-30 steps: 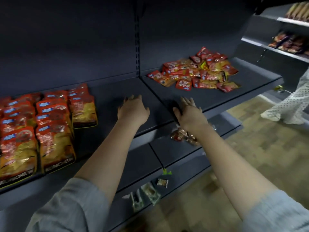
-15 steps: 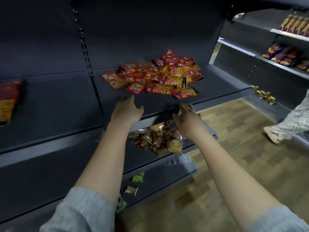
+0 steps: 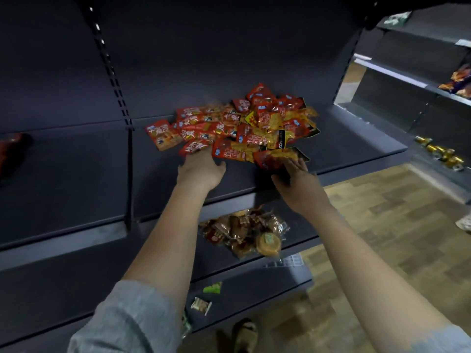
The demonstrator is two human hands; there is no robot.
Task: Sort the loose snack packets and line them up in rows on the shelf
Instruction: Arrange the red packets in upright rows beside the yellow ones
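A loose heap of red and yellow snack packets (image 3: 239, 126) lies on the dark grey shelf (image 3: 351, 138), toward its back middle. My left hand (image 3: 200, 169) reaches the heap's front left edge, fingertips at a small red packet (image 3: 195, 147). My right hand (image 3: 297, 178) is at the front right edge, fingers touching a red and yellow packet (image 3: 276, 157) near the shelf's lip. Neither hand is seen gripping a packet; the fingertips are partly hidden by the packets.
A pile of brown snack packets (image 3: 244, 231) sits on the shelf below. Small packets (image 3: 201, 305) lie on the lowest shelf. A red packet (image 3: 11, 151) shows at far left. Another shelving unit (image 3: 397, 103) stands at right, over a wooden floor (image 3: 382, 225).
The view has swung right and closer to the heap. Both hands have moved forward from the shelf's front edge up to the nearest packets.
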